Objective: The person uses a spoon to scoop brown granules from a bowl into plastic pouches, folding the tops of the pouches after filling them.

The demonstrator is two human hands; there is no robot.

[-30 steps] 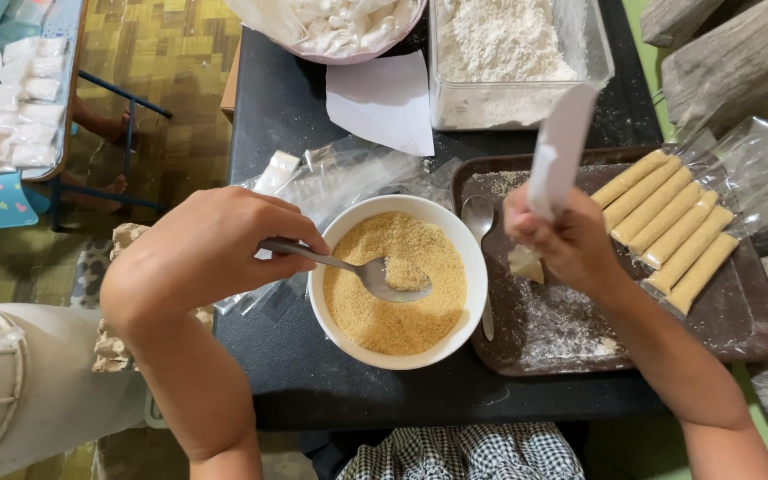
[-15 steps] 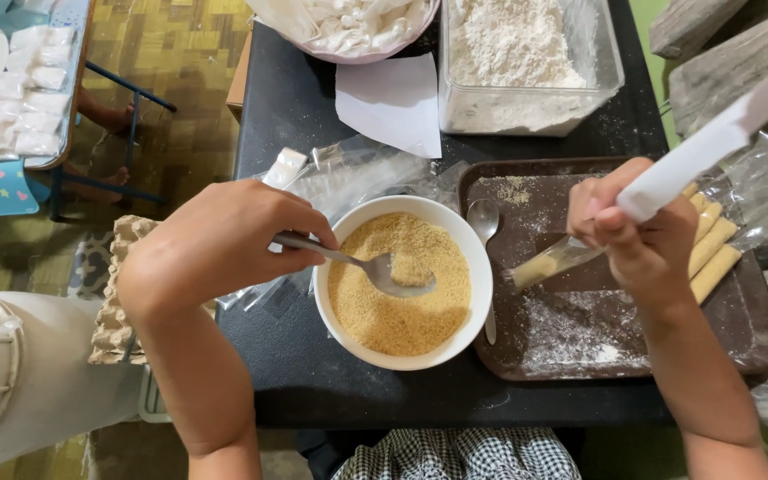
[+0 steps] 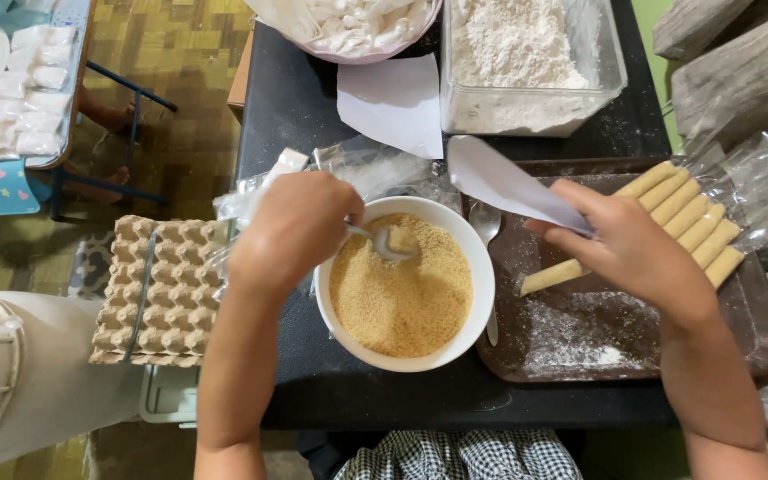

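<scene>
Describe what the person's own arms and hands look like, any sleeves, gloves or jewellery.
Both arms are bare from the hands to as far up the forearm as the frame shows: no sleeves in view. The left hand and the right hand wear no gloves, and no rings, bracelets or watch show on the visible sides. A black-and-white checked cloth garment shows at the bottom edge between the arms.

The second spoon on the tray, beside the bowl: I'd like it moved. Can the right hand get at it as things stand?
Probably not at once. The right hand is close to the spoon, with nothing lying over it, but that hand already holds a white paper and a filled roll, so it would likely need to free its fingers first.
</scene>
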